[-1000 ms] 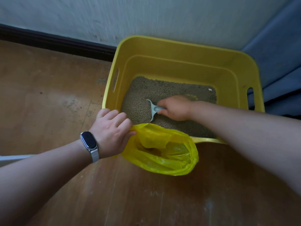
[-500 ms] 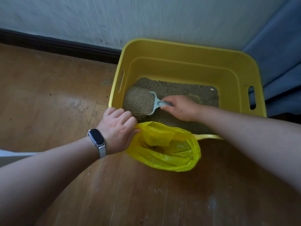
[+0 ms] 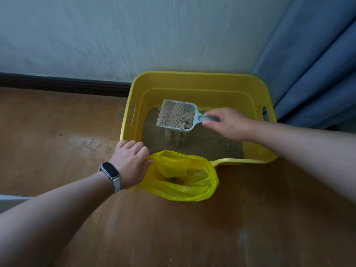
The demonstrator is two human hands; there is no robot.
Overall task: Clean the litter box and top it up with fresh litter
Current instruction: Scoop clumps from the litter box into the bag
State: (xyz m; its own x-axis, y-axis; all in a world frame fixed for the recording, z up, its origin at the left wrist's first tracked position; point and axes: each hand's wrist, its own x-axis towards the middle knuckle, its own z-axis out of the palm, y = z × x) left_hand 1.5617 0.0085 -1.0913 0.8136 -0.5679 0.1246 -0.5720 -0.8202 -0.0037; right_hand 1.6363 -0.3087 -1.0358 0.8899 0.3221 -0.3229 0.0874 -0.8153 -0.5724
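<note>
A yellow plastic litter box (image 3: 194, 81) stands on the floor against the wall, with brown litter (image 3: 212, 143) covering its bottom. My right hand (image 3: 229, 124) grips the handle of a pale grey scoop (image 3: 177, 115), which is lifted above the litter and heaped with granules; some grains stream down from it. My left hand (image 3: 131, 162) pinches the left rim of a yellow plastic bag (image 3: 185, 178), holding its mouth apart on the floor just in front of the box. A smartwatch sits on my left wrist.
The wooden floor (image 3: 173, 228) shows scattered litter grains left of the box. A white wall with a dark skirting board (image 3: 63, 83) runs behind. Blue curtains (image 3: 316, 64) hang at the right, close to the box's right side.
My right hand has raised the scoop out of the litter, now full and level above the box. My left hand keeps hold of the bag. The view has pulled back a little.
</note>
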